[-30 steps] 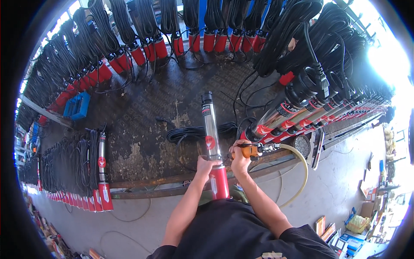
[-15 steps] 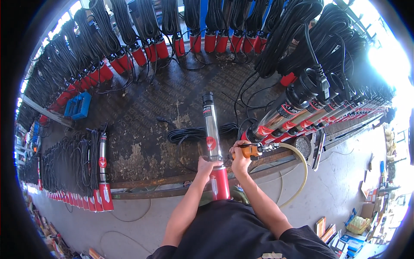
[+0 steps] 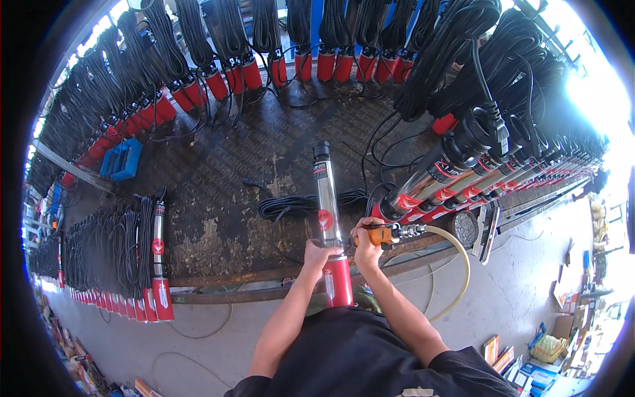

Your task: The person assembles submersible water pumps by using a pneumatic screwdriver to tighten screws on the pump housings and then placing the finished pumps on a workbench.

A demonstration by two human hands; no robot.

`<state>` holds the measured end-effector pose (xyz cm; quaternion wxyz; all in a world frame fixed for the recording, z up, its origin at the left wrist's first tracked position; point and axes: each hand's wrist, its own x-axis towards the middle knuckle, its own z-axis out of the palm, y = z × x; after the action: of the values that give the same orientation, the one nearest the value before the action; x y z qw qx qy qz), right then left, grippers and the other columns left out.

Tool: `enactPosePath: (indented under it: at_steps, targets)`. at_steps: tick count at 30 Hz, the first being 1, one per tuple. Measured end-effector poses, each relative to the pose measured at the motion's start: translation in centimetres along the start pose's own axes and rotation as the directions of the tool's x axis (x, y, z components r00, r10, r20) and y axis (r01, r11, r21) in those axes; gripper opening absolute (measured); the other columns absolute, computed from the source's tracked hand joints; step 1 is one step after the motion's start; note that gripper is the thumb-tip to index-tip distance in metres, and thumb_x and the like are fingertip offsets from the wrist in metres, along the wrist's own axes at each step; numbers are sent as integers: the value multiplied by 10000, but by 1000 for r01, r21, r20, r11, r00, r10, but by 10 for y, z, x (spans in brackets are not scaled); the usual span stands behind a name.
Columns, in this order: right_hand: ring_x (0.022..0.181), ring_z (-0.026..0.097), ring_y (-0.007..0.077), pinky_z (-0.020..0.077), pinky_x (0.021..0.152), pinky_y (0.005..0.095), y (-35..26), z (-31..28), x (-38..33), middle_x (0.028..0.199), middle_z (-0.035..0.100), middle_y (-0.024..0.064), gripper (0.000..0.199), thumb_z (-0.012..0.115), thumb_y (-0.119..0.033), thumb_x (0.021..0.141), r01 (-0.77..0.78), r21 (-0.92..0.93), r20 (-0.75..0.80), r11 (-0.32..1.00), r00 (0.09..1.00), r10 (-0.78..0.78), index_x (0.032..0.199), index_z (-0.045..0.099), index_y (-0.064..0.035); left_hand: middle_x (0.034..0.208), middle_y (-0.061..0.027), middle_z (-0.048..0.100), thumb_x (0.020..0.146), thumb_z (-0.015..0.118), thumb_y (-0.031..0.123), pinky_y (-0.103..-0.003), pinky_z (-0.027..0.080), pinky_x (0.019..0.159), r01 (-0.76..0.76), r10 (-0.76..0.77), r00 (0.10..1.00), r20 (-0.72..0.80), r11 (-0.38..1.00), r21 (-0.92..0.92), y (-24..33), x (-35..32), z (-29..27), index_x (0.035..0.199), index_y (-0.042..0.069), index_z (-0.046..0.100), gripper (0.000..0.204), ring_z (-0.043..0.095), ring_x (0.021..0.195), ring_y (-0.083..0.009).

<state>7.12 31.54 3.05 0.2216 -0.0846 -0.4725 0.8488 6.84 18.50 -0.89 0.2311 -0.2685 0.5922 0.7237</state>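
A submersible pump (image 3: 327,192) with a steel tube, black top and red base lies lengthwise over the bench's near edge, its base against my body. My left hand (image 3: 319,255) is wrapped round it just above the red part. My right hand (image 3: 367,246) grips an orange air tool (image 3: 382,234) just right of the pump; its tip is hidden by my fingers. A pale yellow hose (image 3: 465,258) runs from the tool's back end and curves down to the floor. Behind the pump's tube lies a coiled black cable (image 3: 288,206).
Pumps with bundled black cables (image 3: 215,83) line the back of the worn dark bench (image 3: 218,178). More pumps stand at the right (image 3: 430,182) and near left (image 3: 159,245). A blue crate (image 3: 121,160) sits far left. Boxes (image 3: 542,374) are on the floor at lower right.
The view has shifted slightly. My left hand keeps its hold on the pump, and the air tool in my right hand has moved only a little.
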Motion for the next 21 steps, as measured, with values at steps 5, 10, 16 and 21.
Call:
enactPosePath:
  at_steps: [5, 10, 16, 21]
  targets:
    - [744, 554, 133, 480, 684, 264, -1, -4, -6, 905, 572, 77, 248, 507, 109, 861, 3, -105, 121, 995, 993, 10, 1041, 490, -60, 1028, -182, 617, 618, 862, 12, -408, 599, 701, 17, -16, 1000, -15, 1000, 26, 3, -2, 0, 1201, -18, 411, 737, 693, 828, -278]
    - [729, 542, 124, 479, 673, 266, 0, -7, -6, 900, 570, 87, 231, 500, 102, 867, 38, -172, 188, 984, 982, -5, 1031, 470, -58, 1049, -185, 611, 625, 859, 41, -395, 591, 713, 24, -21, 999, -37, 997, 71, 2, -3, 1, 1211, -19, 413, 739, 687, 856, -273]
    - [726, 541, 132, 479, 669, 270, 4, -13, -3, 898, 565, 87, 228, 501, 99, 870, 36, -166, 181, 985, 983, -6, 1020, 444, -63, 1050, -183, 604, 629, 856, 64, -386, 577, 716, 47, -44, 998, -42, 997, 64, -7, 3, 1, 1213, -25, 422, 733, 680, 870, -275]
    - [730, 539, 127, 476, 657, 266, 11, -12, -5, 880, 569, 86, 238, 496, 114, 859, 30, -103, 177, 994, 984, -12, 1013, 452, -62, 994, -155, 572, 625, 845, 50, -441, 575, 713, -3, 7, 998, -56, 998, 56, -15, 8, 0, 1162, 21, 397, 700, 648, 829, -261]
